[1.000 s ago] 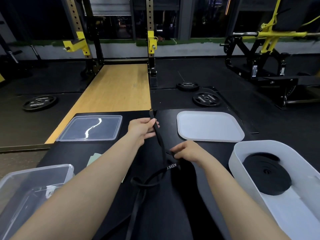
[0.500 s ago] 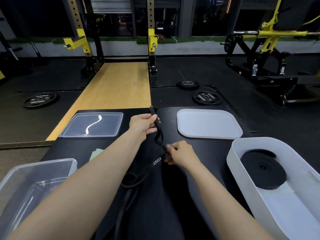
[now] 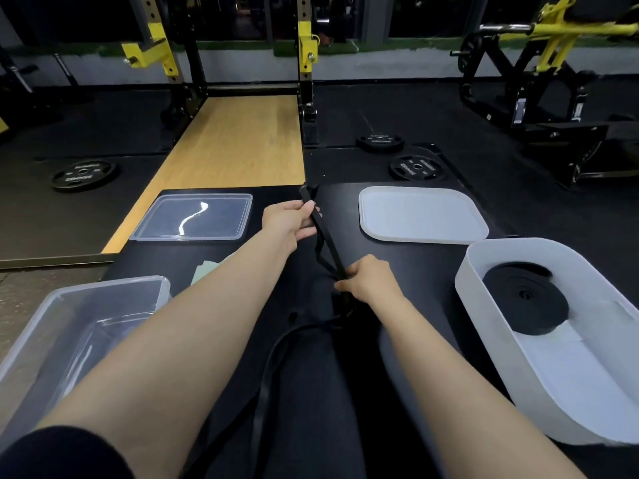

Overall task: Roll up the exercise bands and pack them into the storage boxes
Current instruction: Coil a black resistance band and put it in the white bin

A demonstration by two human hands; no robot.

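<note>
Fingers of both hands — left hand [image 3: 288, 219], right hand [image 3: 368, 280] — pinch the black band [image 3: 328, 245].

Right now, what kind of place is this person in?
Most likely a gym: round black weight plates lie on the dark rubber floor, a black-and-yellow squat rack stands over a wooden lifting platform.

clear box [image 3: 62, 326] cropped (left edge), band [image 3: 262, 402] tail cropped
</note>
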